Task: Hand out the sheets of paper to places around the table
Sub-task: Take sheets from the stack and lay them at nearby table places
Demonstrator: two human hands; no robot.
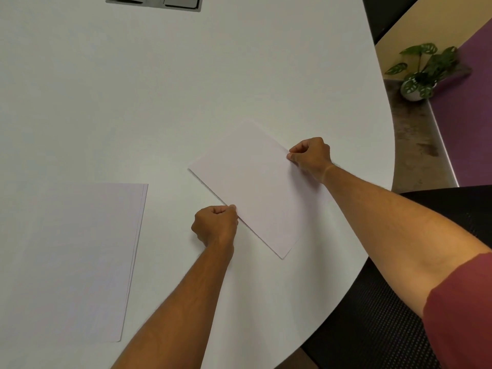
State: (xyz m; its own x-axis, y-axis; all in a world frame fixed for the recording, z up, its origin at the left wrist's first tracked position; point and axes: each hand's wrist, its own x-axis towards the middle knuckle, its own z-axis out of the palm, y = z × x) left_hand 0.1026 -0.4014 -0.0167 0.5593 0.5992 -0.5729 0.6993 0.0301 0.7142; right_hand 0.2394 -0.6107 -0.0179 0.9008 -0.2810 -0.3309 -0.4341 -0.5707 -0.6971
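Note:
A single white sheet of paper (250,182) lies at an angle on the white table (186,75), near its rounded right edge. My left hand (215,225) pinches the sheet's near-left long edge. My right hand (310,155) pinches the opposite long edge on the right. A stack of white sheets (80,257) lies flat on the table to the left, apart from both hands.
A grey cable hatch (154,2) is set into the table at the far edge. A black mesh chair (386,315) stands at the table's right rim. Beyond it, on a low ledge, sits a potted plant (420,70).

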